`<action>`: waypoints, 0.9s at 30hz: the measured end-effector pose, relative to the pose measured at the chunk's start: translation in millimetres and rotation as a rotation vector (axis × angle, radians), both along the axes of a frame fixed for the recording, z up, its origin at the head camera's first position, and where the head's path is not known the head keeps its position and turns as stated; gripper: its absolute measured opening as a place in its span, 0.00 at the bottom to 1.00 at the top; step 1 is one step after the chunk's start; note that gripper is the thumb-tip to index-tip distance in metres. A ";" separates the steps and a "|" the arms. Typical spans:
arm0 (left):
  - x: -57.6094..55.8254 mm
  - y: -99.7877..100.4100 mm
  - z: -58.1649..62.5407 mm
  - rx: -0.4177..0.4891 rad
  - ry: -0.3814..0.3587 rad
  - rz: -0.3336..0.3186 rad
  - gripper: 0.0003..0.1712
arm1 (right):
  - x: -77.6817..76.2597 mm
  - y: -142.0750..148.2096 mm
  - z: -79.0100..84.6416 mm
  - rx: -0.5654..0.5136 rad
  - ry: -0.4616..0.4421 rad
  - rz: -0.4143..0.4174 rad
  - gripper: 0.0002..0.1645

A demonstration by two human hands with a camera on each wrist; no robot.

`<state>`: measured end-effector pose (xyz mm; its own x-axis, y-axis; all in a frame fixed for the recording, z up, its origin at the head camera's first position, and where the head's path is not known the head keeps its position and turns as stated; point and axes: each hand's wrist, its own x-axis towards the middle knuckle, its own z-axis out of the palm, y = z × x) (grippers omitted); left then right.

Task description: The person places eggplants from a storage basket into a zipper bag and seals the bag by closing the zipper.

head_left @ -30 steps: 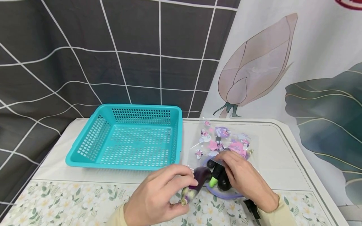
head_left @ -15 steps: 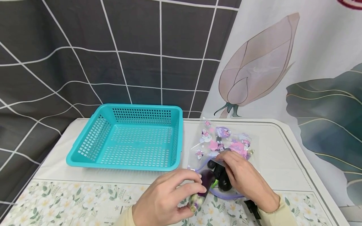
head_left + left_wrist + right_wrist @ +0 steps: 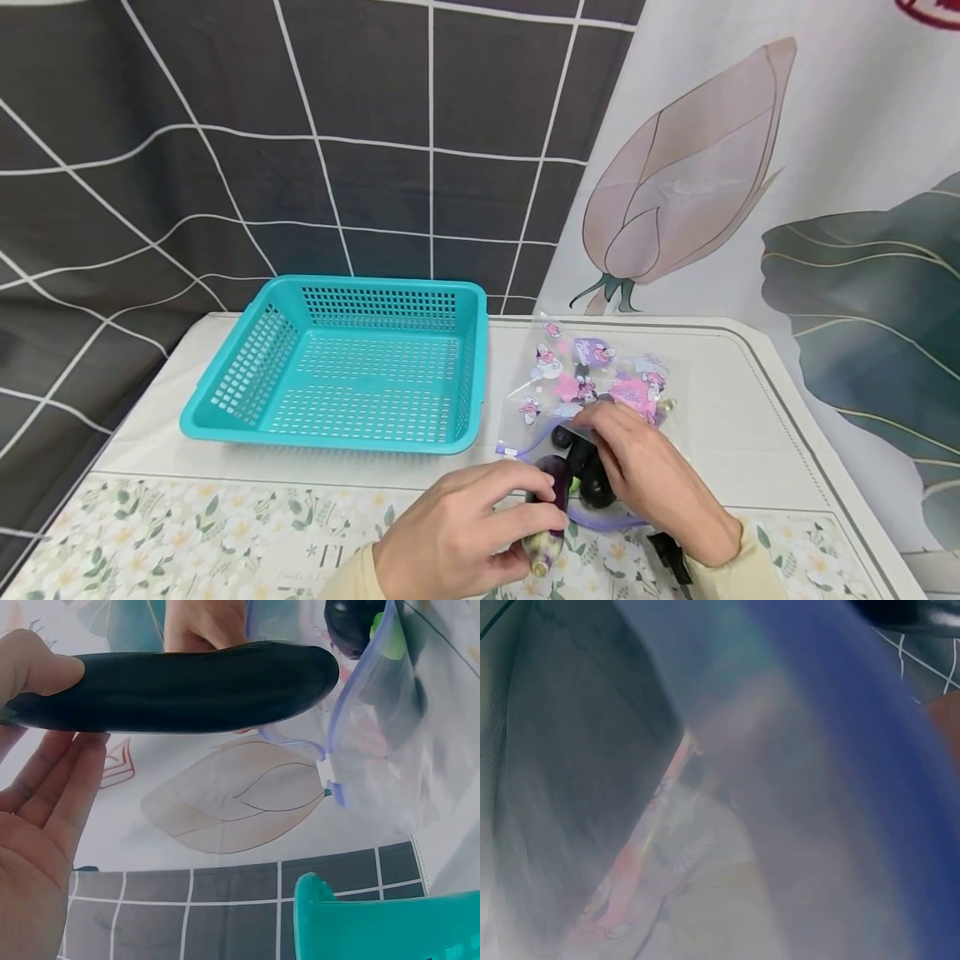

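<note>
In the head view my left hand [image 3: 465, 529] pinches a dark purple eggplant [image 3: 557, 473] between thumb and fingers, near its pale stem end. The eggplant's rounded end points away from me, at the mouth of a clear zip bag [image 3: 525, 421] with pink cartoon prints and a purple zip edge. My right hand [image 3: 645, 467] grips the upper edge of the bag's mouth; its fingertips are partly hidden. Several dark eggplants [image 3: 596, 483] show inside the bag, one with a green end. In the left wrist view the held eggplant [image 3: 202, 688] lies level beside the bag's edge.
A turquoise perforated basket [image 3: 480, 367] stands at the back left of the table, with nothing in it. The table has a white and floral cover [image 3: 225, 533]. A dark grid-patterned cloth [image 3: 375, 183] and a white flower-printed cloth [image 3: 697, 208] hang behind. The right wrist view is mostly blurred plastic.
My left hand has moved a little to the right with the eggplant, which has swung from slanting to pointing nearly straight away from me. My right hand stays at the bag's mouth.
</note>
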<state>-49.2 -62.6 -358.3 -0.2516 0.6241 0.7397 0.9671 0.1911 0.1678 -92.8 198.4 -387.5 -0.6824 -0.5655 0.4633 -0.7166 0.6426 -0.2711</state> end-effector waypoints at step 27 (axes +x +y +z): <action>-5.9 10.2 -18.6 -0.072 0.052 0.043 0.28 | 0.3 -0.4 -0.7 0.003 -0.025 0.000 0.26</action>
